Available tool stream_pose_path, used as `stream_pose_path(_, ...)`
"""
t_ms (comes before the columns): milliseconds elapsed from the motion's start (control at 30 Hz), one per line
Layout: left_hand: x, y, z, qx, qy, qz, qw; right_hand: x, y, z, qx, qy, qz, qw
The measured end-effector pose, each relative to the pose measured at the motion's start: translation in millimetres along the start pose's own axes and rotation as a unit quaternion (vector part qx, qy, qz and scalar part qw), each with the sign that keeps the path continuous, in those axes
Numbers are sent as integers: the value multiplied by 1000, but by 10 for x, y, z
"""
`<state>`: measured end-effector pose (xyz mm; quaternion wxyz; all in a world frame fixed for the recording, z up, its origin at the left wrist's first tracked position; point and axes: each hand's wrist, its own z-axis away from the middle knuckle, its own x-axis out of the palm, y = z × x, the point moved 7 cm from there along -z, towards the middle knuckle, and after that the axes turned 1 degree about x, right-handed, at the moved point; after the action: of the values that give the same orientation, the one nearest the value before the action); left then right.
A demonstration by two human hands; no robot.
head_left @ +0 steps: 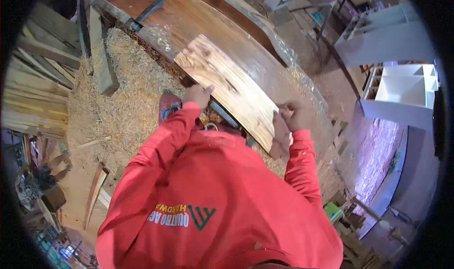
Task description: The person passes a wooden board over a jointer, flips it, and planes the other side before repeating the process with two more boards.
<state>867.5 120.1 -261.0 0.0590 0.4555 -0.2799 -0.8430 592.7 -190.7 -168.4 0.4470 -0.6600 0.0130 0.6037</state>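
Note:
A pale wooden board with dark knots and streaks lies slantwise over a brown wooden workbench. My left hand grips the board's near long edge, with the thumb on the top face and the fingers hidden below. At the far right corner of the board, my right hand is closed with bent fingers against its end. Shadow falls over that end of the board, so the fingertips are hard to make out. Both arms are in red sleeves.
Wood shavings cover the floor left of the bench. Stacked planks and a loose timber piece lie at the left. A curved dark wooden strip runs along the bench's far side. White cabinets stand at the right.

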Motion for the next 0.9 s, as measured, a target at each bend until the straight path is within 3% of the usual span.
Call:
stream_pose_path(100, -129, 205, 0, 2, -35, -115, 993, -370, 225, 153, 157, 8, -6, 988)
stream_pose_path(200, -451, 364, 260, 28, 70, -14, 997, -170, 1291, 739, 230, -37, 132, 964)
stream_pose_path(233, -411, 430, 307, 185, 199, -79, 959, -62, 1443, 981, 257, -85, 108, 957)
stream_pose_path(333, -128, 649, 184, 299, 177, -135, 928, 338, 1525, 1646, 333, -218, -74, 915)
stream_pose_path(400, 32, 864, 121, 281, 183, -143, 931, 376, 898, 1699, 351, -231, -167, 892)
stream_pose_path(433, 63, 955, 47, 276, 189, -144, 931, 378, 839, 1658, 323, -220, -152, 908)
stream_pose_path(500, 112, 962, -99, 241, 193, -172, 936, 352, 802, 1485, 264, -190, -119, 938)
stream_pose_path(600, 53, 1036, -386, 222, 196, -169, 940, 601, 1210, 1292, 307, -222, -53, 924)
stream_pose_path(733, -195, 1229, -1265, 188, 175, -204, 945, 449, 696, 423, 268, -163, 23, 949)
stream_pose_path(900, -515, 1448, -2189, 145, 208, -204, 946, 479, 241, -596, 220, -69, 18, 973)
